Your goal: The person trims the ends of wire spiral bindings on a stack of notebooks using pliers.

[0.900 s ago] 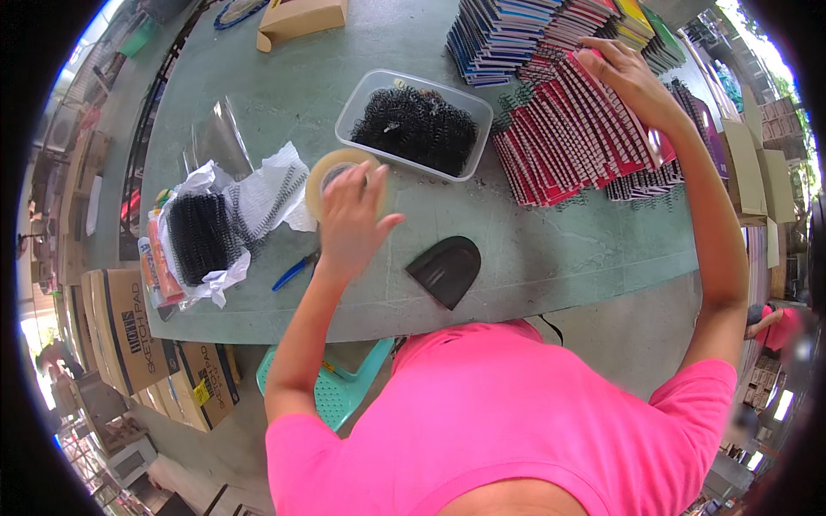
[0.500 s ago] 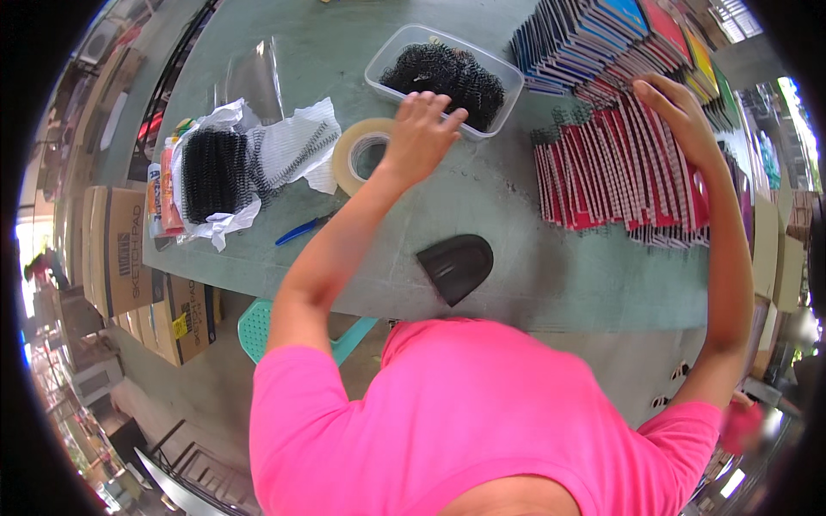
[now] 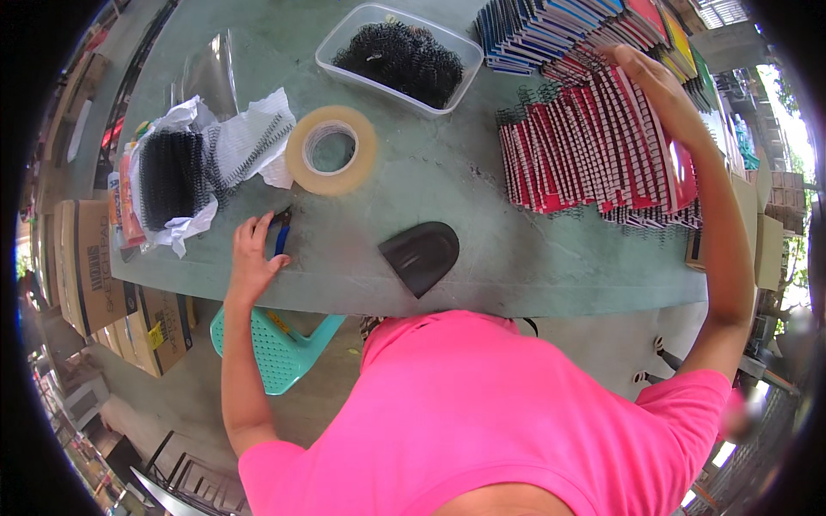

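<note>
My left hand (image 3: 252,267) is near the front left of the table, its fingers and thumb closed around blue-handled pliers (image 3: 282,230). The pliers' dark jaws point away from me. On the right, my right hand (image 3: 661,93) curls over the outer far end of a leaning row of red notebooks (image 3: 572,150) with wire spirals, holding against it. My right thumb is hidden. Beyond the pliers lies a roll of clear tape (image 3: 303,176). Black spiral coils (image 3: 172,181) rest on crumpled white paper (image 3: 249,142) to its left.
A clear plastic tub (image 3: 469,86) of black coils stands at the back. A black curved piece (image 3: 423,255) lies near the front edge. Blue notebooks (image 3: 551,33) are stacked at the far right. Cardboard boxes (image 3: 82,267) and a green stool (image 3: 271,353) stand below the table's left side.
My left hand has swung back and left from beside the tub to the pliers and closed on them; they have turned more upright. My right hand stays at the red notebooks. The view has shifted.
</note>
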`<state>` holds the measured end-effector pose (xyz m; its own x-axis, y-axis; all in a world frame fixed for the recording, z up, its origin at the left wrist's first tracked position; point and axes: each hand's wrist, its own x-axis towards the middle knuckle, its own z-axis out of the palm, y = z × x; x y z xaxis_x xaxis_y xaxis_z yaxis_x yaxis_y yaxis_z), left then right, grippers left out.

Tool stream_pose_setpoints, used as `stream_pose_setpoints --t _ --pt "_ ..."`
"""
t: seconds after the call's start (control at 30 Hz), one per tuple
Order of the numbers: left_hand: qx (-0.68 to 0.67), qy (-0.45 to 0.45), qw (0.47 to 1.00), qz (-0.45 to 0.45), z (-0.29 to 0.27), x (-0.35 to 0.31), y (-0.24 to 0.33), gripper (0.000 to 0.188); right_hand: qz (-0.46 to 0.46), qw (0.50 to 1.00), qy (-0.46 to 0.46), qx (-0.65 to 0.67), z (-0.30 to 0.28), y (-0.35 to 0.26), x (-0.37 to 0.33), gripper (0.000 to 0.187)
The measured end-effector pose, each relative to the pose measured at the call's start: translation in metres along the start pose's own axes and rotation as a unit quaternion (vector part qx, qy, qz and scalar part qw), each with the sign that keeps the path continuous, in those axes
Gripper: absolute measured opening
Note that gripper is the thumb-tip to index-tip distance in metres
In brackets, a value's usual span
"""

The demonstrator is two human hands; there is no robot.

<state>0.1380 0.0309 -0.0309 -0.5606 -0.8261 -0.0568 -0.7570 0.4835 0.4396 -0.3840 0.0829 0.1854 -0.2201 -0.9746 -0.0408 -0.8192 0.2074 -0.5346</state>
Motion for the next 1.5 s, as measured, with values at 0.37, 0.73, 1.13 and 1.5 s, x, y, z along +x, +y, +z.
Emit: stream_pose_setpoints --t 0.37,0.73,1.13,1.5 --pt "-0.296 -0.009 0.955 -0.023 0.019 0.015 0.127 0.029 0.063 0.689 0.010 0.722 -0.019 0.076 -0.075 0.063" --pt "-0.521 -0.108 0.836 -0.133 0.156 0.188 0.277 0.024 0.192 0.709 0.150 0.662 0.082 0.139 -0.127 0.064" --pt "-0.361 -0.232 0.903 -0.027 0.122 0.209 0.254 0.042 0.198 0.786 0.043 0.585 0.097 0.141 -0.043 0.066" --pt "0.107 0.061 0.975 0.182 0.116 0.185 0.207 0.051 0.250 0.829 -0.219 0.450 0.135 0.141 0.056 0.068"
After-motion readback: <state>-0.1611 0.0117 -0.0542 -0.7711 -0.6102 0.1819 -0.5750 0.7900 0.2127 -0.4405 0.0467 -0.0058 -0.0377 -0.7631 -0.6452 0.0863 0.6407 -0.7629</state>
